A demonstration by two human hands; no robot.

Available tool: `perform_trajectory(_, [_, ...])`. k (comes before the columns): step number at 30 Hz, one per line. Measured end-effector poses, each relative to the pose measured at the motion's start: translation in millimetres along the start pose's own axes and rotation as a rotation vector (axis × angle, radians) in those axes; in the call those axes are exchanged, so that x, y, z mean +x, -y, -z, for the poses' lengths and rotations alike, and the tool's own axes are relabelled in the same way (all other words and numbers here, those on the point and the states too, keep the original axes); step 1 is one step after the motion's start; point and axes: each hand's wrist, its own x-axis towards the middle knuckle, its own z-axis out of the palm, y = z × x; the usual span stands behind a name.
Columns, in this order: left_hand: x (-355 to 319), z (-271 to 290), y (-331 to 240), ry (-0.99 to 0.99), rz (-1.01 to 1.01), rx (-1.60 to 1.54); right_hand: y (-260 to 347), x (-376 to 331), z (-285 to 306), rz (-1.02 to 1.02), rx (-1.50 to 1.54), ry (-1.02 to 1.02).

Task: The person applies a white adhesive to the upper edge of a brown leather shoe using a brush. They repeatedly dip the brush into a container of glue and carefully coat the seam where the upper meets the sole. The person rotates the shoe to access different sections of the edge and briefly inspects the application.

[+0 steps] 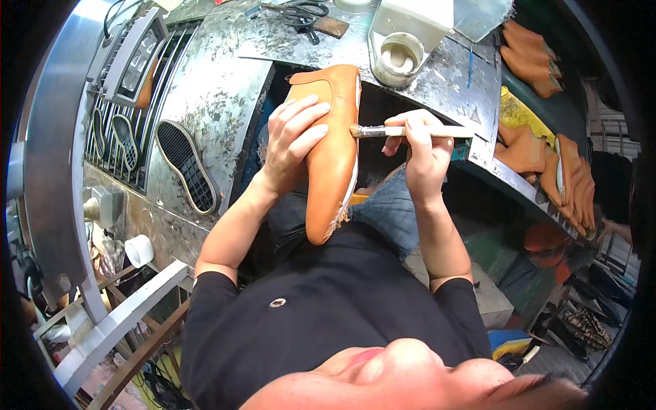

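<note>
A tan leather shoe upper (328, 164) is held on its side over a dark opening in the workbench, toe toward me. My left hand (295, 140) is closed around it from the left, fingers spread over the leather. In my right hand (425, 150) is a brush (441, 131) with a pale handle, gripped between thumb and fingers. Its bristles touch the right edge of the upper, where a white strip runs along the bottom. Near the toe that edge looks rough and gathered. My left palm is hidden behind the upper.
A dark shoe sole (186, 167) lies on the metal bench (225, 89) at left, near a rack (167, 89) holding more soles. Beyond the brush stands a pot (398, 58) of whitish liquid. Scissors (301, 12) lie at the back. Several tan uppers (529, 150) are heaped at right.
</note>
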Motion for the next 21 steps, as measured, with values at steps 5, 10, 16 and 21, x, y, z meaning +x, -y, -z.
perform_trajectory(5, [6,4,-2,0.022,0.042,0.046,5,-5,-3,0.03,0.019,-0.004])
perform_trajectory(10, [7,2,5,0.02,0.049,0.099,7,-8,-2,0.048,0.018,0.0])
perform_trajectory(16, [7,5,8,0.086,0.093,0.133,14,-13,-3,0.062,-0.008,-0.004])
perform_trajectory(21, [4,5,11,0.114,0.138,0.16,17,-20,-3,0.066,-0.009,0.018])
